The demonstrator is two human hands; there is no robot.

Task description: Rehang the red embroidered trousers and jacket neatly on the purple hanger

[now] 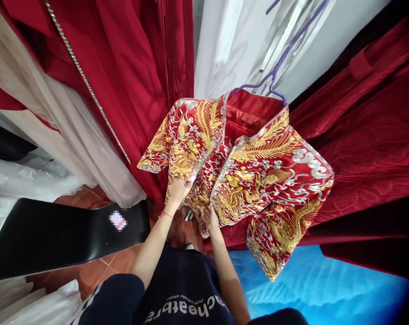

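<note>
A red jacket (258, 176) thick with gold and silver embroidery hangs open on a purple hanger (275, 72) in front of me. My left hand (178, 189) pinches the lower edge of the jacket's left front panel. My right hand (209, 216) is closed on the hem of the right front panel, near the middle opening. A red string bracelet circles my left wrist. Inside the collar shows a red lining with a small size label (248, 118).
Plain red gowns (130, 67) hang at left, one with a beaded strap, beside cream and white dresses (55, 122). Dark red fabric (370, 135) drapes at right. A black board (55, 234) lies at lower left over a red tiled floor. Blue covering (319, 284) spreads at lower right.
</note>
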